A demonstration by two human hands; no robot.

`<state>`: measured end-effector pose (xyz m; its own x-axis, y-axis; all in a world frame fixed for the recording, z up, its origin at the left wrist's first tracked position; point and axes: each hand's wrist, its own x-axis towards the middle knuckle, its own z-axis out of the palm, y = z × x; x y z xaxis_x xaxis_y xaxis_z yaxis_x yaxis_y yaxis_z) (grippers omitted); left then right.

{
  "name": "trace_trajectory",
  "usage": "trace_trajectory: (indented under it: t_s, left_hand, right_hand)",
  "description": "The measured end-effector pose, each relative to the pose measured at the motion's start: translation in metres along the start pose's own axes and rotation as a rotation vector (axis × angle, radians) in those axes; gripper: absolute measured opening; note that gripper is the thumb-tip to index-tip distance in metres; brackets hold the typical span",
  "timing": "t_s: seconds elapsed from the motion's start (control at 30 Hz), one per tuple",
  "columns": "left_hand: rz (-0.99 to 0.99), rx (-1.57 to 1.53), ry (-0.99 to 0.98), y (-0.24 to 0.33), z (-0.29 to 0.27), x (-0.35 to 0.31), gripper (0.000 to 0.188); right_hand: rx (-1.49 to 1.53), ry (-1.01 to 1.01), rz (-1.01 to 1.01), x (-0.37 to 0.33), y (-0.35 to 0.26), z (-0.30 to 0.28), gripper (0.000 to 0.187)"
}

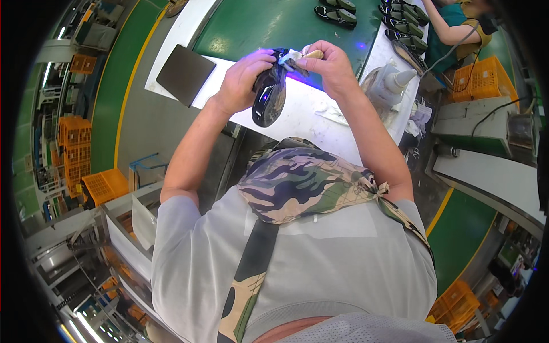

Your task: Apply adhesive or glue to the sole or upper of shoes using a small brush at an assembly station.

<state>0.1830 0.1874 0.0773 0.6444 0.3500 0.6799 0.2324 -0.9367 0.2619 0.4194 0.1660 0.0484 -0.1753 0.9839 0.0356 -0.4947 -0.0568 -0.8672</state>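
Note:
My left hand (243,81) is wrapped round a glossy black shoe (269,104), held over the white edge of the worktable with its toe toward me. My right hand (331,67) pinches a crumpled whitish-blue cloth (290,59) against the upper part of the shoe. Between the two hands the cloth hides part of the shoe's opening. Right of my right forearm stands a translucent squeeze bottle (388,86) with a pointed nozzle. A white rag (334,113) lies on the table near that forearm.
Several black shoes (405,26) stand along the right side of the green belt (257,26), with others upon it. A dark flat pad (186,75) lies at left. A co-worker's arm (443,28) reaches in at upper right, above orange crates (483,80).

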Motion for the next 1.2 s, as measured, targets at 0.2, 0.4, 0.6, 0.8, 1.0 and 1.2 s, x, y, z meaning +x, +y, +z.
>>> trace_trajectory:
  t_s: [0.2,0.4,0.6,0.8,1.0,1.2]
  left_hand:
    - [-0.124,0.088,-0.022,0.0,0.005,-0.018,0.056]
    - [-0.34,0.13,-0.135,0.008,0.009,-0.028,0.056]
    - [-0.579,0.048,-0.312,0.028,0.003,-0.029,0.06]
    - [-0.732,-0.281,-0.407,0.047,-0.005,-0.032,0.058]
    - [-0.856,-0.424,-0.457,0.065,-0.008,-0.035,0.059]
    - [-0.91,-0.536,-0.444,0.071,-0.008,-0.046,0.063]
  right_hand:
    - [0.002,-0.045,0.044,-0.01,-0.005,0.012,0.02]
    - [-0.098,-0.087,0.009,-0.013,-0.016,0.015,0.02]
    - [-0.296,-0.083,-0.096,-0.007,-0.018,0.014,0.019]
    - [-0.386,-0.076,-0.098,-0.001,-0.011,0.008,0.018]
    - [-0.221,-0.118,-0.037,-0.001,0.0,0.002,0.017]
    - [-0.209,-0.157,-0.035,-0.001,0.004,0.002,0.018]
